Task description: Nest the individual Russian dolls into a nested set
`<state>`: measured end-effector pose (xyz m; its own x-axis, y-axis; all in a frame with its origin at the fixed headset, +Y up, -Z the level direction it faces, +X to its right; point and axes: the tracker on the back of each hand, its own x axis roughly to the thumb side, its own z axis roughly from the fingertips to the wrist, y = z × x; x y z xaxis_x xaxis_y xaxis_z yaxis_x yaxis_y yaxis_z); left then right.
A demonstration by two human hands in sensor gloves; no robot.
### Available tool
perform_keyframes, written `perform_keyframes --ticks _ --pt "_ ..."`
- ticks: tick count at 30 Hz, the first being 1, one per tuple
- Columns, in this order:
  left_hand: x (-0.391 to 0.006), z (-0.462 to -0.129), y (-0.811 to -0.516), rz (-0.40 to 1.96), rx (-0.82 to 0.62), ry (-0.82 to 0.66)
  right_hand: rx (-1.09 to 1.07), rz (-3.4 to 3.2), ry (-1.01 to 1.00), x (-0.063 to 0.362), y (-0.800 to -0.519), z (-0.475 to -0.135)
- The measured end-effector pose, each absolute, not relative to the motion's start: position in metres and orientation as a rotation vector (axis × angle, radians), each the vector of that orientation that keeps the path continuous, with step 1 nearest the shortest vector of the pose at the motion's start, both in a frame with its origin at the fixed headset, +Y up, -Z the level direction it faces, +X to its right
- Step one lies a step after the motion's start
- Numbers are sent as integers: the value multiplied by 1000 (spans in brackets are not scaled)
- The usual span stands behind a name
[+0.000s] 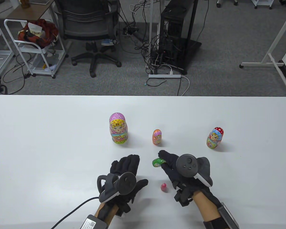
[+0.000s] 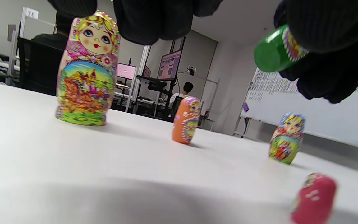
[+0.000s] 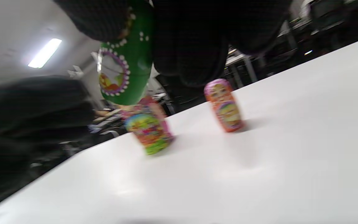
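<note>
My right hand (image 1: 168, 164) grips a small green doll (image 1: 158, 162) above the table; it shows lifted in the left wrist view (image 2: 275, 49) and between my fingers in the right wrist view (image 3: 126, 74). My left hand (image 1: 126, 167) hovers empty to its left, fingers spread. The tiny pink doll (image 1: 163, 187) stands between the hands, also in the left wrist view (image 2: 314, 199). The large pink-topped doll (image 1: 118, 128), the orange doll (image 1: 157, 137) and the red-and-blue doll (image 1: 214, 138) stand upright in a row farther back.
The white table (image 1: 50, 143) reaches across the view. Beyond its far edge are an office chair (image 1: 90, 26), a white cart (image 1: 35, 47) and a computer tower with cables (image 1: 174, 38).
</note>
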<state>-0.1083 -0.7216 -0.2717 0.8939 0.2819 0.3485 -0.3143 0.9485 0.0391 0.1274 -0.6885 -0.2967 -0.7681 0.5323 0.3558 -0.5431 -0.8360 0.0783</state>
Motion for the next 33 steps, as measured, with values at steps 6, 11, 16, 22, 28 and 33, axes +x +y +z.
perform_keyframes --ticks 6,11,16,22,28,33 --pt "-100 -264 -716 328 144 -400 649 2431 -108 120 -694 -272" --pt "-96 -263 -722 305 140 -419 717 2500 -99 109 -698 -267" --pt "-93 -264 -725 295 113 -434 748 2575 -121 103 -702 -263" --pt "-94 -265 -729 315 83 -425 762 2593 -147 98 -706 -261" --pt "-97 -266 -728 382 66 -382 759 2604 -198 97 -705 -259" --pt "-100 -267 -727 417 57 -357 732 2598 -250 95 -705 -258"
